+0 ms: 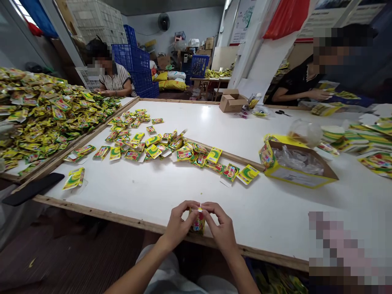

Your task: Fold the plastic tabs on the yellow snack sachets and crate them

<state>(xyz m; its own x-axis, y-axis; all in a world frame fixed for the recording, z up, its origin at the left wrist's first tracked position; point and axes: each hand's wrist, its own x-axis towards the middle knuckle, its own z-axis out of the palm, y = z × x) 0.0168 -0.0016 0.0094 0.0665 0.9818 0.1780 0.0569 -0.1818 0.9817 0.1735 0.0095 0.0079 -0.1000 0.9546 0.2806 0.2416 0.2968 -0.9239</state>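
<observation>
At the table's near edge, a small yellow, green and red printed box [198, 223] stands between my two hands, its white flap at the top. My left hand [183, 219] pinches the box's upper end from the left, thumb and fingers bent together. From the other side my right hand [219, 222] grips the same top end, thumb toward me and fingertips over the flap. Both hands nearly meet at the flap. Beyond them lies a row of similar small boxes [185, 153], some with white flaps sticking out.
A yellow carton [301, 176] holding clear plastic bags stands right. A large heap of boxes [45, 110] fills the left. Wooden strips [137, 222] border the white table [147, 188]; a black phone-like slab [33, 190] lies at its left corner. Co-workers sit beyond, left and right.
</observation>
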